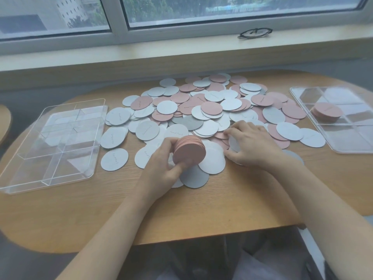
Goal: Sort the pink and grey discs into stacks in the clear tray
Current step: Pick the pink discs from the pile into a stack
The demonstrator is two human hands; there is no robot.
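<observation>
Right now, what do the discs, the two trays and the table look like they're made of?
Pink stack in the left hand: thin matte card or paperboard, probably; flat, no shine, printed script on loose ones. Left tray and right tray: clear glossy plastic, likely acrylic; see-through walls with reflections. Table: light wood or wood-look laminate; visible grain.

A rounded wooden table [201, 209] is filling the middle of the frame. A heap of pink and grey discs [201, 110] is lying across its centre, with a clear divided tray [26, 172] at centre left and another clear tray [343, 146] at centre right.
</observation>
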